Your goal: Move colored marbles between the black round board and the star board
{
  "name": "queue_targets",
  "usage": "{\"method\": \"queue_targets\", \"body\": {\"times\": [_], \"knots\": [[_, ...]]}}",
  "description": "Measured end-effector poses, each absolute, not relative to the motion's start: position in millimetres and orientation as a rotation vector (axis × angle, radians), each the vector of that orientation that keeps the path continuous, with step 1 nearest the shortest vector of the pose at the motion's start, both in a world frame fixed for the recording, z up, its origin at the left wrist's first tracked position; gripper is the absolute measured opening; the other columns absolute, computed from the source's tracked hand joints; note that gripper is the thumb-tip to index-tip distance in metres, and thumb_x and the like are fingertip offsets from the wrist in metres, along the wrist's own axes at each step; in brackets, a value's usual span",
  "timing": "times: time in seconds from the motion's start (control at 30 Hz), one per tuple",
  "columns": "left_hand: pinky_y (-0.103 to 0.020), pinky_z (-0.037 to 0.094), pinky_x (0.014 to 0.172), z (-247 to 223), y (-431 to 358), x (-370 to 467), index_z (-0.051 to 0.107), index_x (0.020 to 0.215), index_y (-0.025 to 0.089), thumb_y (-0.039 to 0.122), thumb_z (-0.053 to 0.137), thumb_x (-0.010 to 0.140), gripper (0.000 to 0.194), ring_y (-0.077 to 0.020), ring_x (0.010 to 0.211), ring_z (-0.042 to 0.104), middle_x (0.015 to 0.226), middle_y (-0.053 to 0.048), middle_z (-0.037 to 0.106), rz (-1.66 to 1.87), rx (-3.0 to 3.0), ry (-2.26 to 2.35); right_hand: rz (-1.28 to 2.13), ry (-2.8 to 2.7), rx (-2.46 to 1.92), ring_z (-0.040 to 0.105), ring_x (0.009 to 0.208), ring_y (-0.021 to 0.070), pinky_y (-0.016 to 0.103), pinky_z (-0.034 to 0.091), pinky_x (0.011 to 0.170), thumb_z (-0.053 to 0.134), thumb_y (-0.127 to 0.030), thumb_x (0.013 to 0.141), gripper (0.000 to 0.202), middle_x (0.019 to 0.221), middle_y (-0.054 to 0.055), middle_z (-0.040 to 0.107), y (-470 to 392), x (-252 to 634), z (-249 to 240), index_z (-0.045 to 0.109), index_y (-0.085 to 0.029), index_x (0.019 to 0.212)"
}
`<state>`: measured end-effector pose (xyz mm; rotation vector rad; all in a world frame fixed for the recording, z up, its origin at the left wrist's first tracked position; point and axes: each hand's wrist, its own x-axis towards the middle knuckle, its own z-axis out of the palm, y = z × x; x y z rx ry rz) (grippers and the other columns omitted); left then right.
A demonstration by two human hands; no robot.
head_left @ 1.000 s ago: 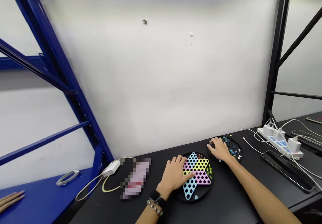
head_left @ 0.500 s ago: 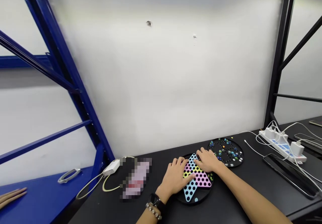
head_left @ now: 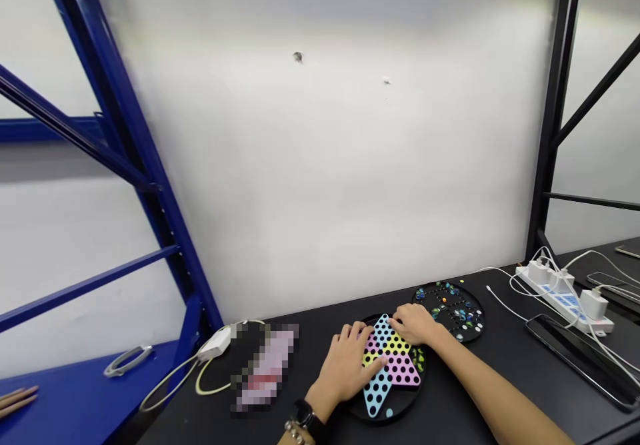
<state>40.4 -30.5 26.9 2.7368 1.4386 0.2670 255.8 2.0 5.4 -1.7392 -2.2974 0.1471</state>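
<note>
Spreading over the left side of the star-shaped board (head_left: 397, 357), your left hand (head_left: 344, 369) lies loose, its thumb across the holes and no fist closed. Your right hand (head_left: 416, 325) bends its fingers down at the star's far right side; you cannot tell whether they pinch anything. The board sits in a round black tray (head_left: 403, 402) on the black table (head_left: 450, 405), near a second round board (head_left: 473, 302) dotted with marbles (head_left: 463, 315).

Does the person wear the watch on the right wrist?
No, the watch is on the wrist of the left hand, touching the star board; the right wrist is bare.
</note>
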Motion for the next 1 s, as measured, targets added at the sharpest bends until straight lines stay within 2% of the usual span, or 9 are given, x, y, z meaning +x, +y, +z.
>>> {"method": "queue_targets", "body": {"times": [0.1, 0.27, 0.43, 0.7, 0.83, 1.0], "knots": [[-0.046, 0.043, 0.096, 27.5, -30.6, 40.3, 0.057, 0.132, 0.025, 0.066, 0.049, 0.090, 0.060, -0.0336, 0.117, 0.052, 0.133, -0.011, 0.057, 0.267, 2.723, 1.457, 0.144, -2.279, -1.803, 0.069, 0.096, 0.0259, 0.033, 0.046, 0.085, 0.035, -0.048, 0.099, 0.054, 0.097, 0.013, 0.076, 5.0, 253.4, 6.5, 0.078, -0.021, 0.082], [-0.046, 0.044, 0.096, 28.3, -31.0, 39.6, 0.057, 0.135, 0.024, 0.067, 0.046, 0.090, 0.063, -0.0341, 0.118, 0.051, 0.134, -0.012, 0.057, 0.268, 2.709, 1.453, 0.045, -2.286, -1.839, 0.071, 0.089, 0.0278, 0.033, 0.047, 0.079, 0.039, -0.040, 0.096, 0.049, 0.093, 0.019, 0.076, 7.2, 252.6, 4.1, 0.079, -0.014, 0.083], [-0.046, 0.044, 0.096, 30.3, -32.8, 40.6, 0.057, 0.134, 0.023, 0.065, 0.047, 0.090, 0.062, -0.0336, 0.118, 0.052, 0.134, -0.011, 0.057, 0.285, 2.708, 1.466, -0.011, -2.228, -1.834, 0.071, 0.074, 0.0215, 0.027, 0.043, 0.067, 0.044, -0.033, 0.091, 0.042, 0.080, 0.012, 0.077, 8.6, 255.1, -2.2, 0.078, -0.018, 0.071], [-0.045, 0.042, 0.096, 30.4, -32.2, 39.3, 0.056, 0.136, 0.025, 0.069, 0.043, 0.090, 0.065, -0.0329, 0.119, 0.051, 0.135, -0.010, 0.056, 0.273, 2.683, 1.482, -0.123, -1.799, -2.045, 0.068, 0.072, 0.0199, 0.027, 0.035, 0.063, 0.042, -0.035, 0.096, 0.045, 0.076, 0.010, 0.074, 20.0, 303.1, 1.2, 0.071, -0.019, 0.065], [-0.045, 0.040, 0.098, 33.5, -31.2, 35.9, 0.054, 0.138, 0.028, 0.074, 0.048, 0.083, 0.072, -0.0341, 0.120, 0.049, 0.138, -0.009, 0.054, 0.240, 2.671, 1.452, -0.127, -1.714, -2.161, 0.065, 0.082, 0.0227, 0.030, 0.036, 0.071, 0.049, -0.035, 0.093, 0.034, 0.084, 0.010, 0.071, 20.2, 339.2, -8.9, 0.068, -0.019, 0.069], [-0.047, 0.038, 0.097, 34.8, -24.9, 33.4, 0.056, 0.137, 0.026, 0.078, 0.052, 0.075, 0.081, -0.0360, 0.120, 0.049, 0.134, -0.012, 0.056, 0.210, 2.586, 1.589, -0.186, -1.677, -2.062, 0.056, 0.105, 0.0261, 0.037, 0.036, 0.088, 0.048, -0.034, 0.095, 0.024, 0.104, 0.010, 0.066, 17.7, 339.1, -6.7, 0.067, -0.019, 0.095]]}}
